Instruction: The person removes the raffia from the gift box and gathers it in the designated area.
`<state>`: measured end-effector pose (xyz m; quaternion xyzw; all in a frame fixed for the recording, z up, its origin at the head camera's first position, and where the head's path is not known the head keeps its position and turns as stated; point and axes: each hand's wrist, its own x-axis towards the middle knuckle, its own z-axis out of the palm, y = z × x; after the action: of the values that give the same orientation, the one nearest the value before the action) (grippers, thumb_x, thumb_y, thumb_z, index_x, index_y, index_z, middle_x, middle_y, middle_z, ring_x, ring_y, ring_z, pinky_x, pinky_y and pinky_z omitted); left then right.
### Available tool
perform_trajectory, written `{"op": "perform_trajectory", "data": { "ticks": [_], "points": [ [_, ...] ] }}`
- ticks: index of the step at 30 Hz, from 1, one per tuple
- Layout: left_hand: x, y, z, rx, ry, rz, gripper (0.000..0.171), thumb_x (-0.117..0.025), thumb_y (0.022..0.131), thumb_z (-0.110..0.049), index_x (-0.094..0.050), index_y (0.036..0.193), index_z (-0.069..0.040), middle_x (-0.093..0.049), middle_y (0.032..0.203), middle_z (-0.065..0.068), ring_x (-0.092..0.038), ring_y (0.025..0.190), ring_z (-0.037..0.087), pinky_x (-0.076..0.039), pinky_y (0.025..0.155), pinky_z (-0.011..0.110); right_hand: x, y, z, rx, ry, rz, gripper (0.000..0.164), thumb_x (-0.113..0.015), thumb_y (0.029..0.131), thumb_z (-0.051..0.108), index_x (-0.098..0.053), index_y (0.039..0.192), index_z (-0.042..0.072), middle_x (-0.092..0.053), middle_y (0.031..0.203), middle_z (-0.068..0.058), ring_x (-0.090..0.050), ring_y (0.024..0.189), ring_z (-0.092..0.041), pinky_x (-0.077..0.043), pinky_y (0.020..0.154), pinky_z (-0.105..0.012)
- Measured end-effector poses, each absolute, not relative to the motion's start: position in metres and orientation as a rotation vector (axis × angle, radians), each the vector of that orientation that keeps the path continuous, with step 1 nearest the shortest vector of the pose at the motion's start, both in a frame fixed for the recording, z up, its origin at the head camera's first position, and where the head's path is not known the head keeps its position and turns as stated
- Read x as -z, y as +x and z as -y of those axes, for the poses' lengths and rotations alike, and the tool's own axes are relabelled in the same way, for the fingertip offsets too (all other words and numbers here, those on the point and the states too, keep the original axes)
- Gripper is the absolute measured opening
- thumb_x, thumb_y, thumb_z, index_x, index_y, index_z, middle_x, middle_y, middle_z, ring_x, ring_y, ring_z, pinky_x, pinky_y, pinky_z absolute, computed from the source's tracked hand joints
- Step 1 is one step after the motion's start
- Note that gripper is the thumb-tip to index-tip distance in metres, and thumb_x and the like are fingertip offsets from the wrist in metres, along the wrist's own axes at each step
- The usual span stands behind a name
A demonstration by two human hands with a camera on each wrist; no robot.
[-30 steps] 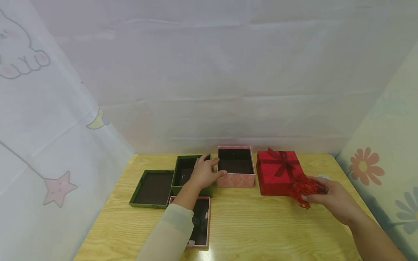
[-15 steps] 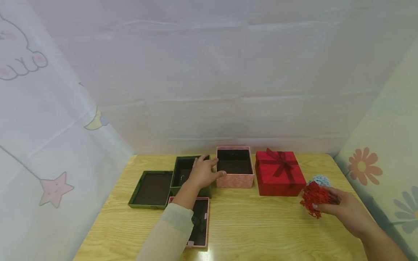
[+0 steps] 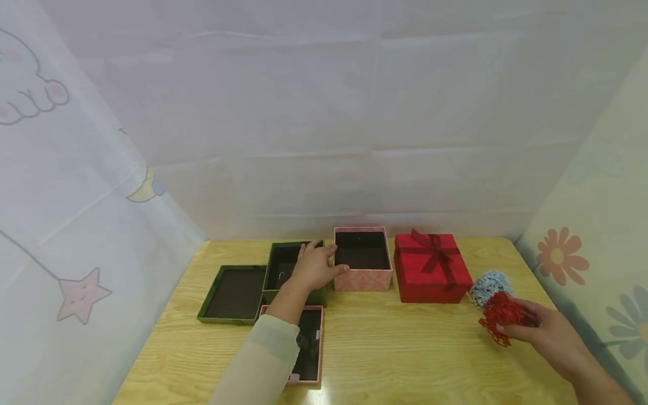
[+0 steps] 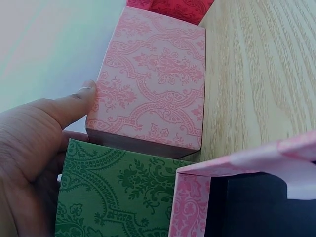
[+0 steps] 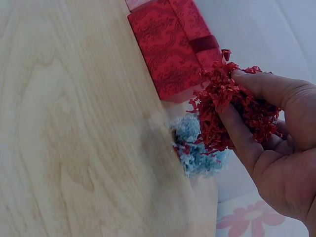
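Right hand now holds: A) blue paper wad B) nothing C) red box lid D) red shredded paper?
D: the right hand pinches a clump of red shredded paper; the blue wad lies on the table beside it, and the red box stays closed.

Bright, even, soft light; faint shadows; table (image 3: 405,349) glare near edge; wrist views blurred.

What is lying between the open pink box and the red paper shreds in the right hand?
In the head view, the closed red gift box with a bow stands between the pink box and the red shreds.
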<state>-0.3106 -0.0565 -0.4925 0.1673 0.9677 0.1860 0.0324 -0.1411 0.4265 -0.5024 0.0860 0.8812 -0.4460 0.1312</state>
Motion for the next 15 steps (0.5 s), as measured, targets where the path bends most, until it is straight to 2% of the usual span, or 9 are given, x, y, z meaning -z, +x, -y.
{"op": "perform_trajectory", "data": {
  "ticks": [7,12,15],
  "points": [
    [0.491,-0.308,0.056,-0.596,0.511,-2.968,0.074,-0.069,0.094,-0.06,-0.054,0.153,-0.017,-0.055,0.153,0.001,-0.024,0.156,0.032,-0.009,0.125,0.062,0.512,-0.139,-0.435,1.241,0.289,-2.586,0.096,-0.079,0.092,0.043,-0.032,0.157,-0.011,-0.058,0.138,-0.033,-0.066,0.115,-0.034,-0.058,0.076,-0.031],
    [0.489,-0.307,0.056,-0.61,0.506,-2.973,0.074,-0.07,0.094,-0.059,-0.055,0.152,-0.015,-0.055,0.153,0.002,-0.025,0.155,0.032,-0.009,0.125,0.062,0.519,-0.14,-0.438,1.173,0.289,-2.664,0.096,-0.082,0.089,0.045,-0.039,0.152,-0.012,-0.066,0.128,-0.03,-0.069,0.104,-0.024,-0.056,0.072,-0.028],
    [0.488,-0.307,0.056,-0.611,0.511,-2.977,0.075,-0.07,0.094,-0.059,-0.055,0.152,-0.015,-0.055,0.153,0.002,-0.025,0.155,0.032,-0.009,0.125,0.062,0.526,-0.141,-0.441,1.109,0.284,-2.717,0.094,-0.083,0.088,0.047,-0.044,0.149,-0.013,-0.068,0.123,-0.028,-0.069,0.102,-0.025,-0.055,0.071,-0.028]
  ]
}}
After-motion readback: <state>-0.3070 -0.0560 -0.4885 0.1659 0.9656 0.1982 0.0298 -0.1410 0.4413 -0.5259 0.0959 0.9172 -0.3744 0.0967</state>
